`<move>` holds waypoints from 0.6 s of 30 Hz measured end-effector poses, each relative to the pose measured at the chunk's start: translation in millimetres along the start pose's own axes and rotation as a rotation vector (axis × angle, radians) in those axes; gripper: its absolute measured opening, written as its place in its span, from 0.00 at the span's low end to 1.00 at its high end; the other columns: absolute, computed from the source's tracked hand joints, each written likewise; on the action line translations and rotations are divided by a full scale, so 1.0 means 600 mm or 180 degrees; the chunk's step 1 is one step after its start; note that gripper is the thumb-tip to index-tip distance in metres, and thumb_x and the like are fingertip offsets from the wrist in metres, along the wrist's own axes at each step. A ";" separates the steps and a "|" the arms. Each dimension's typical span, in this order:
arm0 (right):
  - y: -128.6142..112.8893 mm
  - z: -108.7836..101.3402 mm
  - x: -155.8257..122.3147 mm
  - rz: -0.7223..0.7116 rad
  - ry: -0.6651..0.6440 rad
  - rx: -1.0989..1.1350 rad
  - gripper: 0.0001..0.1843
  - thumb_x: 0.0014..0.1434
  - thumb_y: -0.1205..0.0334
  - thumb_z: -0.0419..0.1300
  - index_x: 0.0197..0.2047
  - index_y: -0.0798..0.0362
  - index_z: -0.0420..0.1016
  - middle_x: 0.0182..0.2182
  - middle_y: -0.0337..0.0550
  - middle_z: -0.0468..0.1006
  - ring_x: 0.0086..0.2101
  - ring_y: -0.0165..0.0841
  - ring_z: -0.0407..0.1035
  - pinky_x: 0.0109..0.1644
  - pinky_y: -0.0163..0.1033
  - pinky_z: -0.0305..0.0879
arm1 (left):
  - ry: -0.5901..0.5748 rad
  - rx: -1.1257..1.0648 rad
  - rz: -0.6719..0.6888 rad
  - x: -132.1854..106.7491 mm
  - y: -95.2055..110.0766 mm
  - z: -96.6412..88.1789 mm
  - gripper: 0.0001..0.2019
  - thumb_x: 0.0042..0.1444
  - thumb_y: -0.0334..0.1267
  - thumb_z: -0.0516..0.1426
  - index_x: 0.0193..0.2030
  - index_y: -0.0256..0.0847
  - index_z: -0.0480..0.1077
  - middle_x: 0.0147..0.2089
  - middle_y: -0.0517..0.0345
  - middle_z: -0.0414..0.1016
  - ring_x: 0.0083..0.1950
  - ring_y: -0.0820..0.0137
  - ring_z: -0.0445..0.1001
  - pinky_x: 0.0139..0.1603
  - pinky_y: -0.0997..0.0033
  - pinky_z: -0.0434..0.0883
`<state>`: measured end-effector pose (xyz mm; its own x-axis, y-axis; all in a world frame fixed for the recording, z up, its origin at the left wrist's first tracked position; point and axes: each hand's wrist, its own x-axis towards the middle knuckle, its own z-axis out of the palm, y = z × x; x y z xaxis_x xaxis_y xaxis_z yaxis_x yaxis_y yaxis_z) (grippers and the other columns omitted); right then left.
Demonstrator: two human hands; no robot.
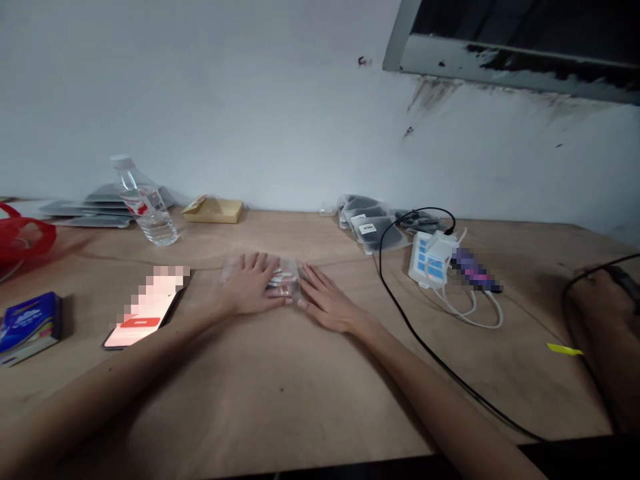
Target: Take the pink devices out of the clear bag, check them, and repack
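Observation:
A clear plastic bag (295, 272) lies flat on the wooden table (280, 413), with several small whitish pieces showing inside. My left hand (253, 285) rests palm down on top of it, fingers spread, hiding much of the bag. Beside the bag's right edge, my right hand (327, 299) lies flat on the table with its fingers stretched out. Its fingertips are close to the bag; whether they touch it I cannot tell. The two thumbs nearly meet just in front of the bag.
Left are a phone (150, 303), a blue tissue pack (33, 327), a red bag (30, 237) and a water bottle (150, 207). Behind stand a cardboard box (215, 210) and grey packets (373, 220). Right are a power strip (430, 259), a black cable (400, 313) and another person's arm (607, 327).

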<state>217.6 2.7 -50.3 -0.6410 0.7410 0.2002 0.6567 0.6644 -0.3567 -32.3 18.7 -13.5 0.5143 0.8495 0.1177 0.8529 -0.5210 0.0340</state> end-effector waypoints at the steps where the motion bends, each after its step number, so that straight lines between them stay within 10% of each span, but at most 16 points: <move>1: -0.006 0.000 0.002 0.0010 -0.0032 0.0019 0.39 0.71 0.37 0.45 0.75 0.52 0.52 0.76 0.50 0.40 0.74 0.48 0.34 0.75 0.60 0.40 | 0.0006 0.0012 0.0011 0.000 0.001 0.003 0.49 0.55 0.74 0.49 0.71 0.37 0.57 0.71 0.34 0.59 0.72 0.40 0.55 0.70 0.37 0.48; 5: -0.022 -0.004 0.008 0.0027 -0.0106 0.0118 0.42 0.69 0.36 0.48 0.76 0.52 0.49 0.76 0.53 0.38 0.73 0.51 0.34 0.75 0.60 0.41 | -0.0072 0.0076 -0.0032 -0.002 0.004 0.012 0.50 0.56 0.73 0.49 0.73 0.35 0.54 0.74 0.31 0.55 0.74 0.38 0.51 0.71 0.34 0.45; 12: 0.025 -0.001 0.005 0.0138 0.0731 0.0322 0.29 0.73 0.44 0.45 0.60 0.51 0.76 0.71 0.54 0.58 0.69 0.47 0.53 0.71 0.59 0.52 | -0.0096 0.0059 -0.0016 -0.004 0.007 0.007 0.51 0.55 0.75 0.48 0.73 0.35 0.54 0.74 0.31 0.54 0.74 0.37 0.52 0.70 0.33 0.46; 18: 0.071 0.009 0.011 0.0702 0.1174 0.0415 0.30 0.68 0.47 0.52 0.68 0.54 0.64 0.65 0.59 0.68 0.64 0.49 0.62 0.68 0.61 0.57 | -0.0085 0.0009 0.0268 -0.012 0.017 0.003 0.49 0.55 0.74 0.49 0.72 0.37 0.56 0.73 0.34 0.57 0.73 0.37 0.53 0.71 0.34 0.46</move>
<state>239.2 35.4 -69.0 -0.2912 0.8643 0.4100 0.6910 0.4864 -0.5346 -27.4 7.5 -15.9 0.5864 0.8046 0.0936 0.8067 -0.5905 0.0222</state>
